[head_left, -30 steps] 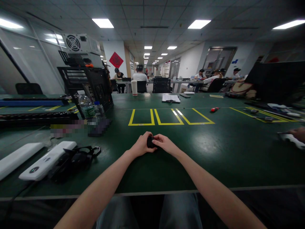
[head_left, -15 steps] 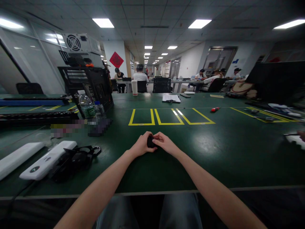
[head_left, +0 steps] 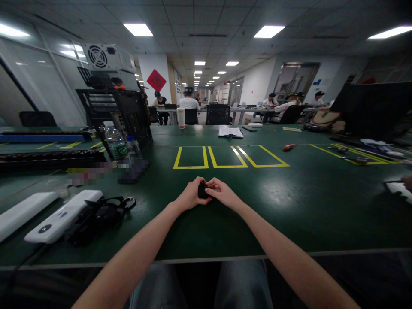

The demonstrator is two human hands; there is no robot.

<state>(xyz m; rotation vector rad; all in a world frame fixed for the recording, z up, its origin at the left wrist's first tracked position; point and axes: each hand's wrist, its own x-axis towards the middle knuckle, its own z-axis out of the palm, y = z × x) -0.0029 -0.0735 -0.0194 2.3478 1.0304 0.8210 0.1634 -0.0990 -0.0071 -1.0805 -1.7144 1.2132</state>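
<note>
Centrally, toward the near edge of the table [head_left: 289, 223], a small black piece [head_left: 202, 190] is held between both hands, nearer that edge than the yellow tape [head_left: 227, 166]. Left hand [head_left: 188, 196] curled around its left side, thumb below, fingers above. Right hand [head_left: 225, 195] bent in from the right, thumb and fingertips drawn narrow against it; whether pinched or merely touched cannot be told. Piece largely hidden by fingers; details too dark to read. Judged best handled with the left grip firm, fine adjustments left to the right fingertips, pressure light, and forearms braced low so slips are caught over the surface.
</note>
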